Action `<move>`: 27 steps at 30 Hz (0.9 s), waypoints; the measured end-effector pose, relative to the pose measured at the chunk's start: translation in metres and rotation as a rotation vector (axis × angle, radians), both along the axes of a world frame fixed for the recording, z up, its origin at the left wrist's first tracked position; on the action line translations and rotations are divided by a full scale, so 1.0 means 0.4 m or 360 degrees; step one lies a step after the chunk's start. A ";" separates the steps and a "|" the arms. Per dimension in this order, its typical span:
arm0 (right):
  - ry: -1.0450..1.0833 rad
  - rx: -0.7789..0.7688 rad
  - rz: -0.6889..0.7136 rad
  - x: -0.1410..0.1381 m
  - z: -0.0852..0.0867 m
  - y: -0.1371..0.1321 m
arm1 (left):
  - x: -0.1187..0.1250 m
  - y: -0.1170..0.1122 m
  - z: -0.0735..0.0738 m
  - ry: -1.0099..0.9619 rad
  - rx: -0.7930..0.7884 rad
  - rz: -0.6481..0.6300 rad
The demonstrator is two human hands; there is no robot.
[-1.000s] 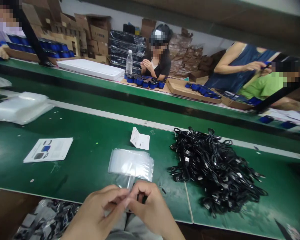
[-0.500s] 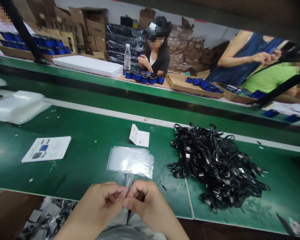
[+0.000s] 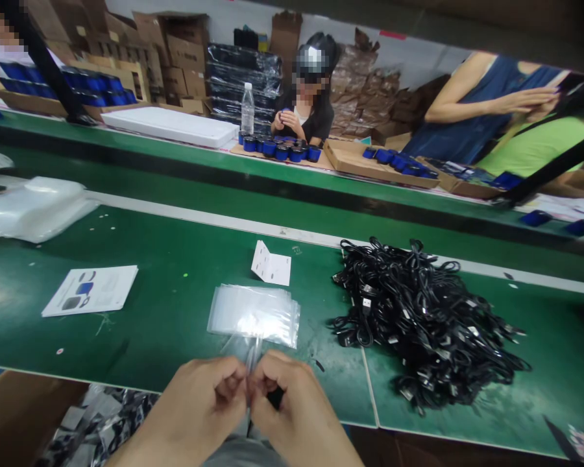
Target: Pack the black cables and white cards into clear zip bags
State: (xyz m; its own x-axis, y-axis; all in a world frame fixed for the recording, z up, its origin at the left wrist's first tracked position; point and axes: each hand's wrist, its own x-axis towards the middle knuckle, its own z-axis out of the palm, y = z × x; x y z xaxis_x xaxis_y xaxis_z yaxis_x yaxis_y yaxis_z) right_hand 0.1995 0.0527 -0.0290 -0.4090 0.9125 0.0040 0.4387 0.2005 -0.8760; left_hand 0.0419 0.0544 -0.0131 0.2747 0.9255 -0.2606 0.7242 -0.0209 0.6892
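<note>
My left hand (image 3: pixel 199 408) and my right hand (image 3: pixel 292 405) meet at the near edge of the green table (image 3: pixel 175 305), fingers pinched together on a small clear plastic bag (image 3: pixel 251 353) that sticks up between them. Something black shows under my right fingers; I cannot make out what it is. Just beyond the hands lies a stack of clear zip bags (image 3: pixel 255 313). To the right sits a big heap of black cables (image 3: pixel 418 324).
A printed leaflet (image 3: pixel 91 289) lies at left, a folded white card (image 3: pixel 271 264) behind the bags, a bundle of white plastic (image 3: pixel 32 207) far left. A bin of bagged items (image 3: pixel 97 428) sits below the table edge. Other people handle blue items (image 3: pixel 279 149) across the belt.
My hands have drawn closer together and slightly lower, keeping their pinch on the clear bag. The view shifted a little; the things on the table stayed put.
</note>
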 end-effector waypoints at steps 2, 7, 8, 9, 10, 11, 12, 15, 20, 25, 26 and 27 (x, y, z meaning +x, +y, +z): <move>-0.0151 0.0111 -0.0045 0.004 -0.003 -0.009 | -0.001 0.001 -0.006 0.0043 0.0050 -0.0055; -0.0507 0.0438 -0.0165 0.004 -0.015 -0.038 | -0.002 0.000 -0.023 -0.0015 0.0143 -0.0176; -0.0586 0.0498 -0.0165 0.000 -0.015 -0.041 | -0.001 -0.001 -0.028 -0.0050 0.0156 -0.0201; -0.0664 0.0552 -0.0169 -0.003 -0.015 -0.042 | 0.000 -0.001 -0.035 -0.0086 0.0174 -0.0221; -0.0734 0.0593 -0.0174 -0.006 -0.014 -0.041 | 0.002 -0.001 -0.042 -0.0119 0.0203 -0.0229; -0.0797 0.0619 -0.0198 -0.008 -0.013 -0.037 | 0.004 -0.002 -0.049 -0.0149 0.0235 -0.0218; -0.0855 0.0620 -0.0225 -0.008 -0.012 -0.032 | 0.005 -0.002 -0.057 -0.0177 0.0263 -0.0188; -0.0963 0.0462 -0.0309 0.007 0.000 -0.007 | 0.007 -0.004 -0.073 -0.0250 0.0295 -0.0014; -0.0430 0.0085 -0.0283 0.038 0.052 0.093 | 0.003 0.002 -0.077 -0.0436 0.0094 0.0119; -0.0197 -0.0060 -0.0447 -0.010 0.058 0.327 | 0.007 0.003 -0.074 -0.0468 0.0073 0.0099; -0.0198 -0.0083 -0.0469 -0.024 0.051 0.372 | 0.008 0.002 -0.074 -0.0471 0.0073 0.0102; -0.0193 -0.0121 -0.0476 -0.038 0.042 0.410 | 0.009 0.000 -0.074 -0.0481 0.0071 0.0111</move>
State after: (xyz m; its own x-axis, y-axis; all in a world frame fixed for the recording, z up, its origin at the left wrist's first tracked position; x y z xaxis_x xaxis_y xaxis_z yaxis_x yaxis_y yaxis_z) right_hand 0.1845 0.2169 -0.0121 -0.1163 0.9881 -0.1009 0.5703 -0.0167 -0.8213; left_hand 0.0455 0.0546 -0.0428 0.2687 0.9536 -0.1355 0.4876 -0.0133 0.8730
